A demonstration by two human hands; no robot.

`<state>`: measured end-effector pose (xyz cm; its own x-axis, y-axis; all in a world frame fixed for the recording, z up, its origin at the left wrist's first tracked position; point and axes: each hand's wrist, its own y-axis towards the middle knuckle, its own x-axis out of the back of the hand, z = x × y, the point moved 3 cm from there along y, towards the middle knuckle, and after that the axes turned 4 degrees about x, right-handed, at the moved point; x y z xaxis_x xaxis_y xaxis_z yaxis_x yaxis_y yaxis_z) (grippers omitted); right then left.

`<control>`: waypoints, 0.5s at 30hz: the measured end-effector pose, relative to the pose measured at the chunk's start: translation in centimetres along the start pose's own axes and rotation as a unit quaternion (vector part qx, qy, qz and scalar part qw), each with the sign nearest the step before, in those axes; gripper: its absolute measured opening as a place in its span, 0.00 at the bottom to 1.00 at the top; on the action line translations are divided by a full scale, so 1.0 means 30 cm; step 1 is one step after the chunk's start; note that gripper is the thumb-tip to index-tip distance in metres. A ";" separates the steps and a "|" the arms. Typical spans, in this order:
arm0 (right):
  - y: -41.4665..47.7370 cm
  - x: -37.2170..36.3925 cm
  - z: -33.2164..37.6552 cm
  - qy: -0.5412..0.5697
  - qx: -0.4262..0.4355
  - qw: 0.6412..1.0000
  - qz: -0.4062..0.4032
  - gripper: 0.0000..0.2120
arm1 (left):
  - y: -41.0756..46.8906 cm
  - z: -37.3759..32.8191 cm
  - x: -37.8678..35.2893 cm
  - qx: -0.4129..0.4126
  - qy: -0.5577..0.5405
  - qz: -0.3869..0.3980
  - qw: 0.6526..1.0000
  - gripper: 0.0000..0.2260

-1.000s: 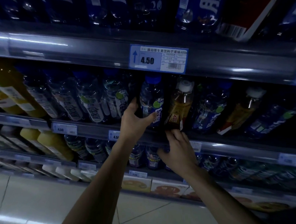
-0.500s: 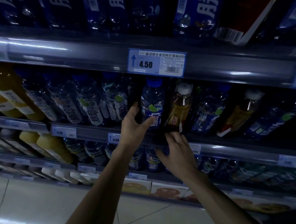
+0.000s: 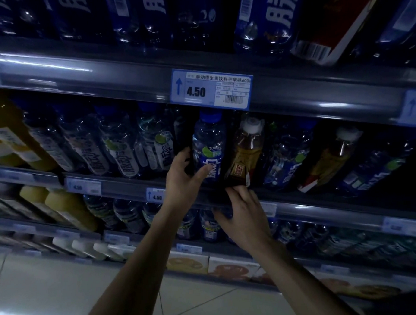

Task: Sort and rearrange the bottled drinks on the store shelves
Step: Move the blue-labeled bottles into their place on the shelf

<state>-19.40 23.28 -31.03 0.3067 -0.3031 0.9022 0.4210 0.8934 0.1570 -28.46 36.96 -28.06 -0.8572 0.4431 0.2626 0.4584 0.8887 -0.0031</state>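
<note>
A blue-capped bottle with a blue label [image 3: 210, 142] stands at the front of the middle shelf [image 3: 122, 189]. My left hand [image 3: 182, 178] is wrapped around its lower part, thumb across the label and fingers behind its left side. Just right of it leans an amber tea bottle with a white cap [image 3: 246, 153]. My right hand [image 3: 245, 214] is below the shelf lip, its spread fingertips touching the base of the tea bottle without closing around it.
More blue bottles [image 3: 127, 149] fill the shelf to the left, yellow juice bottles [image 3: 10, 134] at far left. To the right stand further blue bottles [image 3: 286, 158] and another tea bottle [image 3: 332, 160]. A 4.50 price tag [image 3: 212, 89] hangs above. Lower shelves hold bottles and cartons [image 3: 188, 262].
Both hands stay almost where they were, the left on the blue bottle and the right at the tea bottle's base. The view has shifted slightly.
</note>
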 end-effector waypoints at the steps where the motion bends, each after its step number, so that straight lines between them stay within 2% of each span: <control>1: -0.002 0.000 -0.001 0.004 0.000 1.000 -0.002 0.29 | -0.006 0.001 0.001 0.001 0.007 -0.009 1.000 0.31; 6: -0.035 0.010 0.017 0.056 -0.021 0.998 -0.027 0.30 | -0.054 0.011 0.025 0.019 0.008 -0.052 0.998 0.31; 15: -0.107 0.146 -0.004 0.090 -0.068 0.991 -0.067 0.36 | -0.159 -0.027 0.059 0.031 0.047 -0.043 0.997 0.29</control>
<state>-19.29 19.05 -27.63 0.3816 -0.4812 0.7892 0.5762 0.7914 0.2039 -31.97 33.41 -26.81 -0.8661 0.3537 0.3533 0.3651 0.9303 -0.0363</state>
